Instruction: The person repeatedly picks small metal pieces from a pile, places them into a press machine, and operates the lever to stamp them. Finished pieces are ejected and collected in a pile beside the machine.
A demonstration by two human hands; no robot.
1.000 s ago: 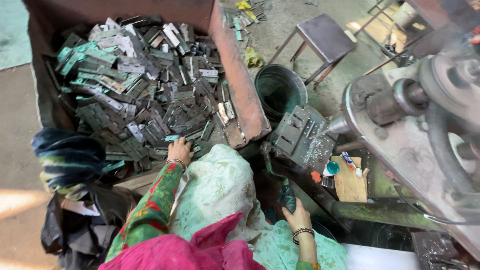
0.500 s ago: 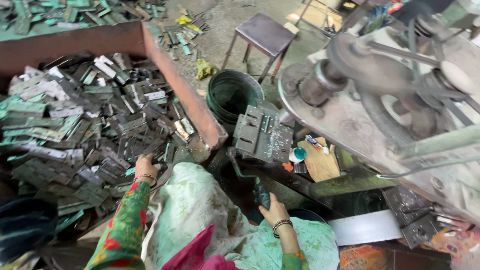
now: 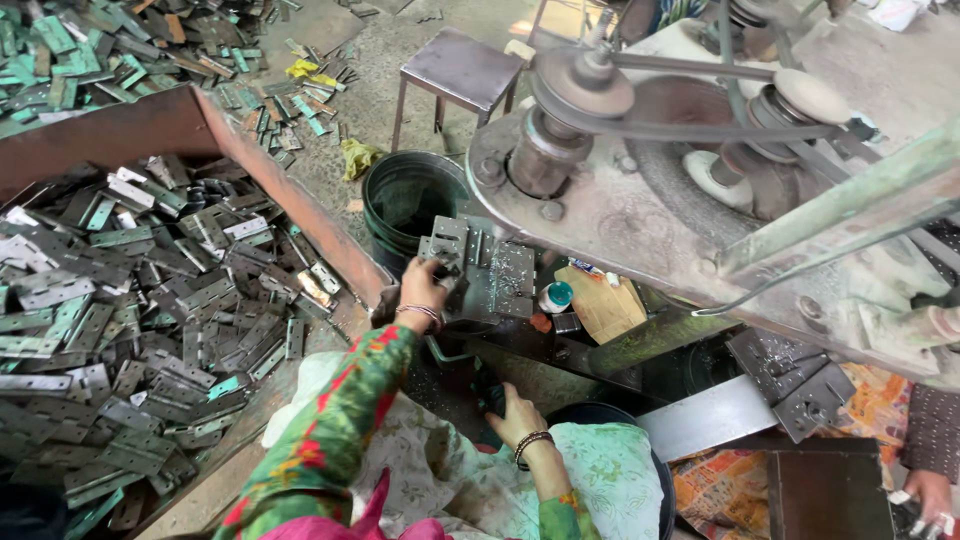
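Left hand (image 3: 422, 290) grip closed on hinge (image 3: 443, 243) at jig; right hand (image 3: 512, 412) grip unclear, seemingly on lever.

A single view, from a camera worn on the person's head, looks steeply down and a little forward over their own lap; it sits close above the arms, so the green patterned sleeve fills the lower middle of the frame; the left hand (image 3: 424, 291) lies near the centre, the right hand (image 3: 516, 415) below it; the rusty bin of metal hinges (image 3: 150, 300) fills the left half; the belt-driven machine (image 3: 700, 190) crosses the upper right, near the lens; the dark bucket (image 3: 410, 200) and a small stool (image 3: 462, 72) stand on the floor toward the upper middle, farther off; another person's hand (image 3: 930, 497) shows at the lower right corner.
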